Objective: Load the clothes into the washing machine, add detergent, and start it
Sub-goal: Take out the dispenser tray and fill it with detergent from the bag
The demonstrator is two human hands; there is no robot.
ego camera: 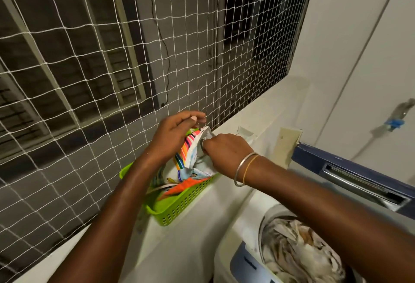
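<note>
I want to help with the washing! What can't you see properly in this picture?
Head view only:
Inside the detergent packet: hidden by the left hand and right hand.
Packet's lettering: blurred, too small.
Washing machine buttons: cut off at the bottom edge.
Bottom of the green basket: hidden by the packet.

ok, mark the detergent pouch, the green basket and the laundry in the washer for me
detergent pouch [185, 152], head view, on its striped front panel.
green basket [186, 199], head view, on the slotted side wall facing the camera.
laundry [296, 244], head view, on top of the crumpled pale pile.
</note>
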